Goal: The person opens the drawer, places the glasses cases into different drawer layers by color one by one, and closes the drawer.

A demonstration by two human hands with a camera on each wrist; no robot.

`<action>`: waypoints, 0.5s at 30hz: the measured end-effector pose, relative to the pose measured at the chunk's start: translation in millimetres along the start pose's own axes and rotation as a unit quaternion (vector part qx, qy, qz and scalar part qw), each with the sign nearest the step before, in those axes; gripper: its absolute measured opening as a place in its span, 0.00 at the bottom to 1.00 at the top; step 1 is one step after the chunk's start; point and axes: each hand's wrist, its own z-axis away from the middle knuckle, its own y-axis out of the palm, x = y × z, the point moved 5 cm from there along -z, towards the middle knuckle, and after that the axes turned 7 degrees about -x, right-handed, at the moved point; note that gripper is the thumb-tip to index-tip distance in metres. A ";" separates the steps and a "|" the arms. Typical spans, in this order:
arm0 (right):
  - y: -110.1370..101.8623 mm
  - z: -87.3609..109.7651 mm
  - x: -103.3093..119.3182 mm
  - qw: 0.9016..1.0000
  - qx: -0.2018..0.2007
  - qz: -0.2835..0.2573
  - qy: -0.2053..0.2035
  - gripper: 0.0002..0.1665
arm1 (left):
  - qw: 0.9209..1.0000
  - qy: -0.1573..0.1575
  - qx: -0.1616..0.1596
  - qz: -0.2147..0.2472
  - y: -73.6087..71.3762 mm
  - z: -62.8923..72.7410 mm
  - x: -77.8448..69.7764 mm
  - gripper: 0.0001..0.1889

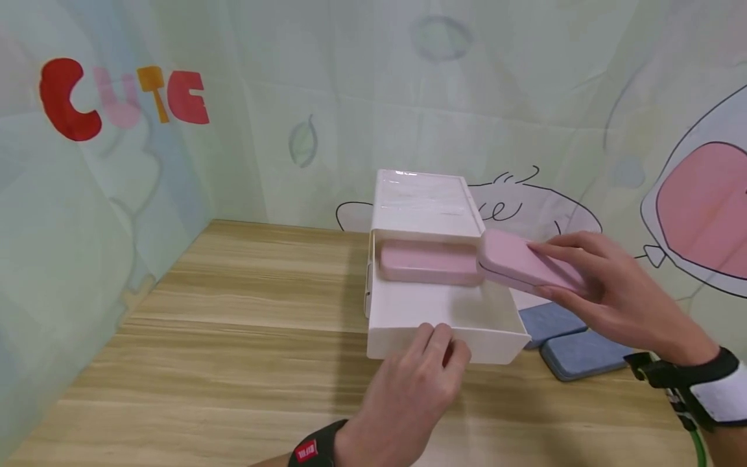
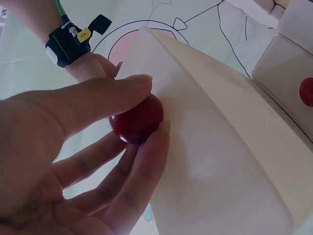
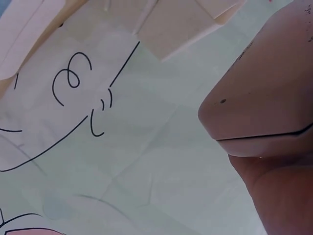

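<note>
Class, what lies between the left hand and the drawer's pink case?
The red knob, pinched by the left hand, shows in the left wrist view; the drawer's front and bare floor, in the head view.

Soft pink is worn by the held case [image 1: 522, 263] and matched on the boxed case [image 1: 430, 261]. The drawer [image 1: 496, 346] is done in white, its knob [image 2: 142, 120] in super shiny deep red. Dusty blue is sported by the flat cases [image 1: 583, 355], the table [image 1: 233, 311] is streaked with tan grain, and the pale green backdrop [image 1: 257, 65] is printed with red, pink and orange letters [image 1: 122, 117].

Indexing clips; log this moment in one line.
left hand: pinches red knob; right hand: holds pink case; white drawer: open, another pink case inside
</note>
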 end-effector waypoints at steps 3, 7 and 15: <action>1.3 -5.8 6.8 1.000 0.002 -0.004 -0.017 0.41 | 1.000 -0.001 -0.003 0.001 -0.3 -0.3 -0.2 0.11; 4.2 -12.7 13.2 1.000 0.009 -0.009 -0.024 0.40 | 1.000 -0.003 -0.008 0.001 0.0 -0.1 -0.3 0.12; 10.6 -23.0 22.9 0.999 0.013 -0.022 -0.048 0.39 | 1.000 -0.007 -0.013 0.005 -0.1 -0.4 -0.3 0.11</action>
